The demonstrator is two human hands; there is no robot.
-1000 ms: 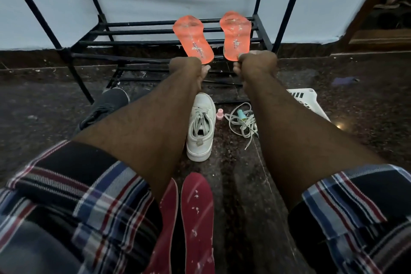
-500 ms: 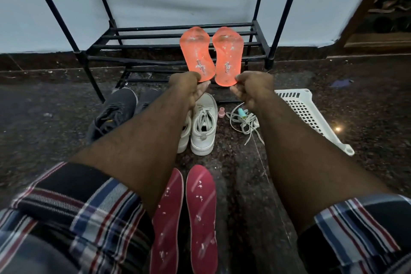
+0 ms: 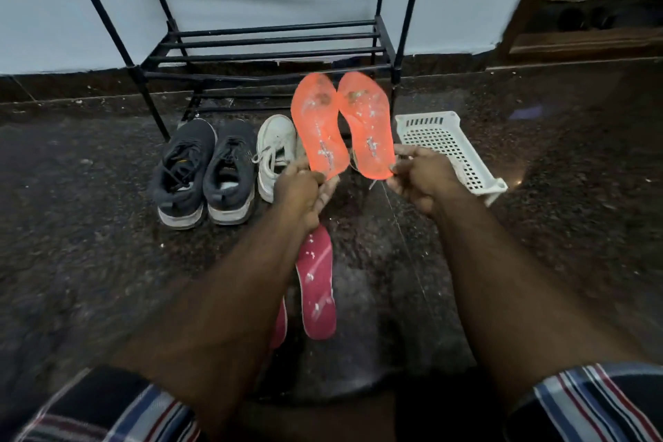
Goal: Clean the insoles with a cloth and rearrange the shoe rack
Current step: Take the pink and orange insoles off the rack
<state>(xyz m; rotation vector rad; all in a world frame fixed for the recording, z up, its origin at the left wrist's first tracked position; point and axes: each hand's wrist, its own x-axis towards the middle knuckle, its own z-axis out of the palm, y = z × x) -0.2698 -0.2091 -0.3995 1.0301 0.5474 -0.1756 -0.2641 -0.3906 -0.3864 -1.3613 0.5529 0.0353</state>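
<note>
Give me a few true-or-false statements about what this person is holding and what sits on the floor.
1. Each hand pinches one orange insole. True: left hand holds the left orange insole, right hand the right orange insole.
2. The orange insoles are spotless. False: both carry pale specks and smudges.
3. The dark sneakers stand on the shoe rack. False: they stand on the floor before it.
4. A white basket lies on the floor. True.

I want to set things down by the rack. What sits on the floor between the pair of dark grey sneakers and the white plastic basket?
In the head view, a white lace-up sneaker stands between the dark grey sneakers and the white perforated basket; the held orange insoles hide the rest.
</note>
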